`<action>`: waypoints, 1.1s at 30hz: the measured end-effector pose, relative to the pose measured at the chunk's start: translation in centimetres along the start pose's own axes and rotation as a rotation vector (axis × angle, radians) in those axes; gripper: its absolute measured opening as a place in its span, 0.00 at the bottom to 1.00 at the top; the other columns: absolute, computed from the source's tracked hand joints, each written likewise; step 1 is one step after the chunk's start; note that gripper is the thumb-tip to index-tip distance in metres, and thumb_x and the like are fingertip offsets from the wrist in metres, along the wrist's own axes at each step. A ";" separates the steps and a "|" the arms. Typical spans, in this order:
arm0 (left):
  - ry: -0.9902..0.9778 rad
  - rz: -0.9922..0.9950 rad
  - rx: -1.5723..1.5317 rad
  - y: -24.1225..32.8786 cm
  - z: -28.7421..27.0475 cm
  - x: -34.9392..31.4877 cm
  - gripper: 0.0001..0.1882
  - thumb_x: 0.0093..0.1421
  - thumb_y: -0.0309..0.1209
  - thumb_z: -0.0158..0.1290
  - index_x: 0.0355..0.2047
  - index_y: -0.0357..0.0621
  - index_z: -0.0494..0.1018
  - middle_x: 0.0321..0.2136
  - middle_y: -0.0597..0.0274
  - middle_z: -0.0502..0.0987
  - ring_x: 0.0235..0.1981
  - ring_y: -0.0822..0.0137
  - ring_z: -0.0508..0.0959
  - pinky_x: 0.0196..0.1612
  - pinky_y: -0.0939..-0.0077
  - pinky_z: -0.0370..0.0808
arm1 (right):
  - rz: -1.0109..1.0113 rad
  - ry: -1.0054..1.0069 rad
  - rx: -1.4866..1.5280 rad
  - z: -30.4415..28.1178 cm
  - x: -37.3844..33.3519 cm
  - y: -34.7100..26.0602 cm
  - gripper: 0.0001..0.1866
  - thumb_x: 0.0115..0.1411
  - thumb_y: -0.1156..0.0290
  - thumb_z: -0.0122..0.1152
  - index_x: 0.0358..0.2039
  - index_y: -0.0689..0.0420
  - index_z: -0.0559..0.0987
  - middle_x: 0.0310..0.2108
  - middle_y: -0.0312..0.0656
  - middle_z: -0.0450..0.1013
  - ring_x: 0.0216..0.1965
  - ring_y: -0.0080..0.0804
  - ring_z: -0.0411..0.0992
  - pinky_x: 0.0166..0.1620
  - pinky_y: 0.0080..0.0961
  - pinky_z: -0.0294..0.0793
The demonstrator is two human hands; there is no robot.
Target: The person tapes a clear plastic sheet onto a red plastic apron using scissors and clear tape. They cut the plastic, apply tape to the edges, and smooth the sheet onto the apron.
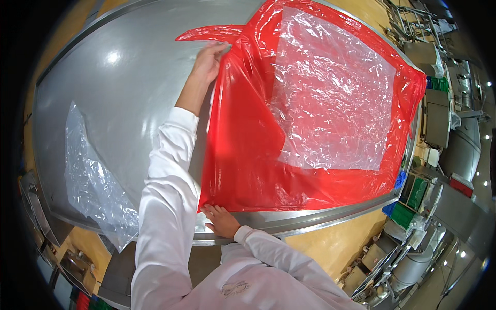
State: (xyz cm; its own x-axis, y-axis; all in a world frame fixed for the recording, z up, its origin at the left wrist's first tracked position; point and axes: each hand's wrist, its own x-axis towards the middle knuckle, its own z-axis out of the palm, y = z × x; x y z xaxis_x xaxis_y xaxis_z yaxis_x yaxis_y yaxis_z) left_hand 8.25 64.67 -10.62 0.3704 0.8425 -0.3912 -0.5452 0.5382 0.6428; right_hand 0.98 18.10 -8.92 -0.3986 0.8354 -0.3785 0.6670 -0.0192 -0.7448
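A large glossy red plastic sheet [243, 170] covers the right half of the metal table. Part of its left side lies folded over a crinkled clear plastic sheet [336, 93], which rests on the red. My left hand [207, 61] is reached far forward, its fingers closed on the red sheet's left edge; some fingertips are hidden by the film. Close to the table's front edge, my right hand [223, 221] lies with fingertips on the red sheet's near left corner. Its thumb sticks out apart from the fingers. Between my hands the red edge runs nearly straight.
A loose strip of red film [209, 34] extends left beyond my left hand. Another piece of clear plastic [95, 175] lies at the table's left, hanging over the near edge. The metal table [129, 93] has a raised rim. Racks and green crates [417, 194] stand off to the right.
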 end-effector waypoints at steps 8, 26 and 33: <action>0.336 0.266 0.640 1.6 -5.7 -8.9 0.25 0.56 0.16 0.55 0.55 0.31 0.65 0.55 0.46 0.67 0.49 0.63 0.76 0.50 0.70 0.77 | 0.175 0.166 0.022 -4.8 0.2 -1.1 0.26 0.60 0.63 0.59 0.58 0.57 0.68 0.48 0.47 0.69 0.51 0.47 0.67 0.55 0.39 0.66; -0.161 -0.551 0.989 5.6 -4.0 5.8 0.32 0.64 0.57 0.51 0.51 0.38 0.75 0.43 0.54 0.81 0.42 0.65 0.81 0.40 0.80 0.76 | 0.168 0.498 -0.246 2.2 -4.6 4.9 0.18 0.56 0.64 0.58 0.46 0.57 0.75 0.49 0.45 0.69 0.53 0.42 0.67 0.55 0.39 0.67; -0.335 -0.599 0.240 3.5 2.6 1.9 0.25 0.68 0.47 0.48 0.56 0.40 0.70 0.54 0.55 0.75 0.55 0.59 0.74 0.61 0.60 0.69 | 0.171 0.232 -0.121 0.9 -6.3 4.9 0.16 0.53 0.68 0.54 0.44 0.57 0.76 0.45 0.41 0.69 0.49 0.38 0.66 0.52 0.34 0.65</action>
State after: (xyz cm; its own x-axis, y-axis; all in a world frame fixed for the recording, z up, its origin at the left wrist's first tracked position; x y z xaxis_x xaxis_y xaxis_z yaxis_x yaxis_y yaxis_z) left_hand 9.00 68.04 -7.39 0.7851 0.3316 -0.5232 -0.0109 0.8519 0.5236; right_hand 6.24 12.22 -10.68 -0.1293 0.9288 -0.3473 0.7877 -0.1165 -0.6049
